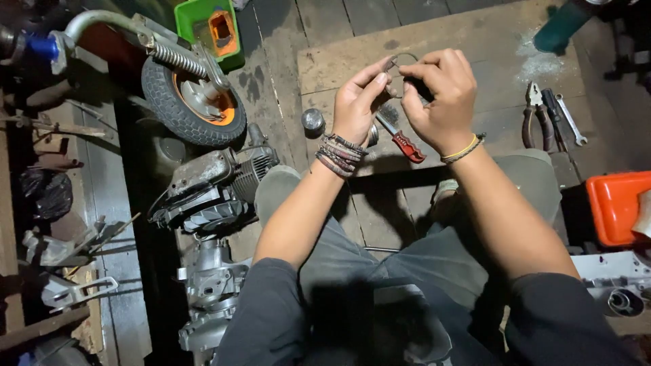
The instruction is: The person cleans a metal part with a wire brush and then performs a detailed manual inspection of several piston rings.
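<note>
My left hand point(359, 102) and my right hand point(441, 95) are raised together over a wooden board point(475, 41). Between their fingertips they pinch a small dark metal part with a thin wire ring point(400, 62) looping above it. Several braided bands circle my left wrist and a yellow band my right. Below the hands, on the board, lies a red-handled screwdriver point(405, 144). A small shiny metal cylinder point(312, 123) stands left of my left hand.
A small wheel with an orange hub point(192, 102) and a finned engine point(213, 186) lie on the left. Pliers point(532, 115) and a wrench point(571, 120) rest at right, near an orange plastic box point(618, 207). A green tray point(210, 30) sits at top.
</note>
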